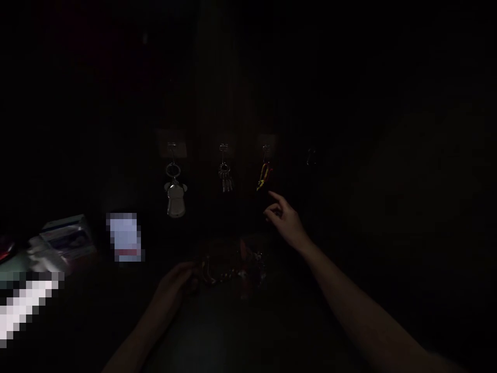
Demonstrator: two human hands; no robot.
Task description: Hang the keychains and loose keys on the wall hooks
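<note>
Dim scene, and the red-and-yellow key bunch (264,176) hangs from its hook on the dark wall, third along the row. Just below and right of that bunch, the right hand (285,220) is open, fingers loosely spread, not touching it. Left of the bunch hangs a small steel key set (225,178), and further left a silver shirt-shaped keyring (175,199). Right of the bunch, a bare hook (311,157). Below the bunch, on the bench (217,331), the left hand (176,287) rests against a crinkly clear bag (233,267); its grip can't be made out. Far left, packets (64,241) lie.
</note>
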